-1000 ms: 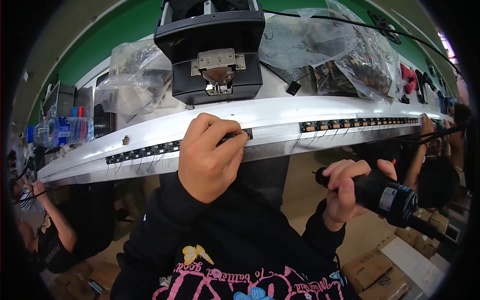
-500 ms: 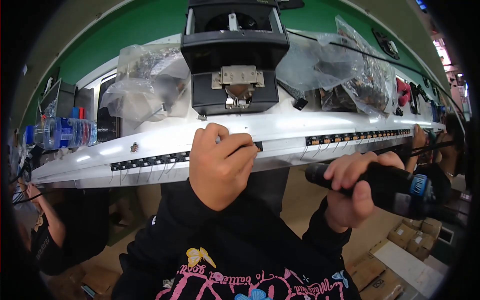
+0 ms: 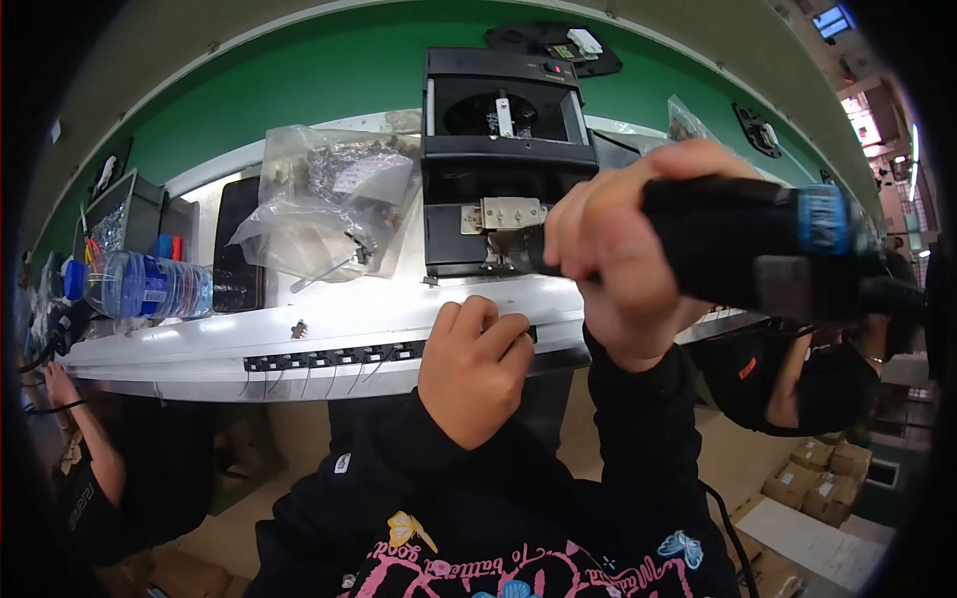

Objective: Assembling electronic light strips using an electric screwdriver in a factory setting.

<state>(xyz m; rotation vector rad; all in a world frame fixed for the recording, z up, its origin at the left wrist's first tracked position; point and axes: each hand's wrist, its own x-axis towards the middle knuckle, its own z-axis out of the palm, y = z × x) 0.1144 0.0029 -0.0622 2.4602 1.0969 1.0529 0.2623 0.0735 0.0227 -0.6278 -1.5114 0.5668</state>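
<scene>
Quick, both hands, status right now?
Left hand: fingers curled over the row of small black parts; whether it grips one cannot be told.
Right hand: closed around the black handheld tool.

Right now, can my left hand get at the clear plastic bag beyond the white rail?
Probably yes: only the low white rail seems to separate your left hand from the clear plastic bag, ahead and leftward. The hand would first leave the row of black parts.

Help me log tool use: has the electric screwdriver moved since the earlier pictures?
Yes: the electric screwdriver has moved left and forward toward the front of the black screw feeder.
</scene>
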